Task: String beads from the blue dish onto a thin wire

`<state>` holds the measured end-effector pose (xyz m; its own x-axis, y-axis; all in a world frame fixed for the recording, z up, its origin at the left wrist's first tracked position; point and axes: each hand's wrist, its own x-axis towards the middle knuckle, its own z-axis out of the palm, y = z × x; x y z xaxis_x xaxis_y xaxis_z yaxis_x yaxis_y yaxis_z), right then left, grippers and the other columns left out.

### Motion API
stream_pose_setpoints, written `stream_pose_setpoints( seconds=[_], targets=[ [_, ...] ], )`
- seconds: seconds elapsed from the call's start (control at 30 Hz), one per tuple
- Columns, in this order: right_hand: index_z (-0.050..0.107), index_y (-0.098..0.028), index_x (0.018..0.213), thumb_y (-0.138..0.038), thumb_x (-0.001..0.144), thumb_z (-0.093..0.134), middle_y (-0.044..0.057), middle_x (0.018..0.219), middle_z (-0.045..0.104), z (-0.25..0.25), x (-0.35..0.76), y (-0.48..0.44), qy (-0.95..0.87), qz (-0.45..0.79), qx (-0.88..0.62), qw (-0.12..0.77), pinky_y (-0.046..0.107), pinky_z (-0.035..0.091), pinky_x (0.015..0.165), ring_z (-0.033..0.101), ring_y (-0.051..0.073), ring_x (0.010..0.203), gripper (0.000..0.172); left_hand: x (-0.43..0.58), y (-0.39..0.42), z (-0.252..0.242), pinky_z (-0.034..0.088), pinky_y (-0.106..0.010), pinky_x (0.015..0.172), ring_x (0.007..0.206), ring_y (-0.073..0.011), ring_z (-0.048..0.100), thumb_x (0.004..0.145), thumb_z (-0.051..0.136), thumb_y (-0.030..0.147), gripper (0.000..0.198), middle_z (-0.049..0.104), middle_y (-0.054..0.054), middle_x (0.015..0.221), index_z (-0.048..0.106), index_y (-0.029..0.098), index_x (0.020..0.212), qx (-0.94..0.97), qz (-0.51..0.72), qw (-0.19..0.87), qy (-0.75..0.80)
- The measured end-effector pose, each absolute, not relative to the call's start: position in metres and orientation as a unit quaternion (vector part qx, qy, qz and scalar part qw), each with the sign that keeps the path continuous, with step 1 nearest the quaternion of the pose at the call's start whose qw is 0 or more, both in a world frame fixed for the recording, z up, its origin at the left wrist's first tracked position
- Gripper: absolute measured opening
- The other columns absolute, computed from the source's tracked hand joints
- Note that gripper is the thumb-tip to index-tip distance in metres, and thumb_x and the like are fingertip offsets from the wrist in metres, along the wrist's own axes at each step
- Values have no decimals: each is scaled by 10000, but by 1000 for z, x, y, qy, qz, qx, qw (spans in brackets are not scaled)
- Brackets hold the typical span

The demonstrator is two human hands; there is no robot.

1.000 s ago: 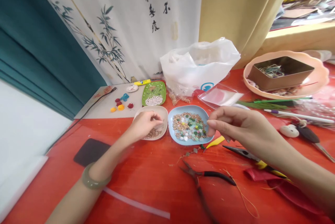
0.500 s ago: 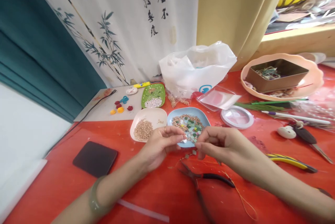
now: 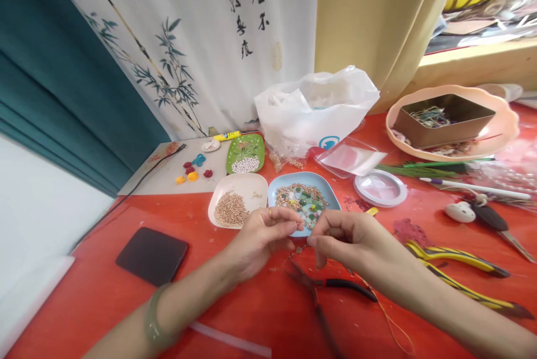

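My left hand [image 3: 268, 236] is closed in a pinch over the near edge of the blue tray [image 3: 335, 198], with a tiny bead at its fingertips. Close beside it, my right hand [image 3: 342, 236] pinches the end of a thin beaded strand [image 3: 298, 250] that hangs just below the fingers. The blue tray holds gold, green and clear beads, partly hidden by both hands. An orange thread [image 3: 388, 314] trails from under my right hand across the red table. Below the hands lie black-handled pliers [image 3: 348, 286] with their handles apart.
A cream tray [image 3: 259, 183] of gold beads and a green tray [image 3: 259, 149] of white beads stand at left. A dark flat pad [image 3: 153, 255] lies near my left forearm. Yellow-black pliers [image 3: 465, 258] lie by my right arm; a white plastic bag [image 3: 319, 107] stands behind.
My right hand has moved slightly down and left, my left fingertips slightly right, bringing them closer. More of the yellow-black pliers now shows beside my right arm.
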<state>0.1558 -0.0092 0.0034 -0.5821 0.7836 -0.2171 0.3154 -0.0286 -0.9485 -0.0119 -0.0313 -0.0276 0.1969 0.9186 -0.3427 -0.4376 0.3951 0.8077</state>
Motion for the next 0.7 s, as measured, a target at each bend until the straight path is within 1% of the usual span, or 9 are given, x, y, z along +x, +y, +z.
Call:
stream_pose_setpoints(
  seconds=[0.07,0.27,0.57,0.7],
  targets=[
    [528,-193,607,-214,738,490,-29,546,568,4,155,-9,-665,590,-411,201,229,302,478,450,92,509,138,-12,-32,-27,431,-141,484,569,-61,540,605,770,191,145,601,-5,687,671,119,683,293,469,719,421],
    [517,-198,595,-203,723,481,-37,530,562,3,155,-9,-664,589,-417,194,228,279,456,429,89,487,134,-13,-31,-28,429,-159,491,539,-62,539,634,753,214,135,592,-4,677,669,130,697,314,453,724,415],
    [502,-201,590,-176,706,467,-34,538,558,3,155,-10,-661,594,-413,198,230,334,496,460,101,519,124,-12,-32,-27,409,-173,477,528,-65,517,597,776,250,193,577,-8,675,671,120,692,303,446,721,435],
    [510,-199,590,-173,700,473,-27,544,557,1,156,-11,-664,591,-409,205,232,347,506,459,108,533,119,-12,-32,-28,405,-175,482,534,-69,519,614,766,254,183,580,-11,667,675,120,700,310,441,723,432]
  ],
)
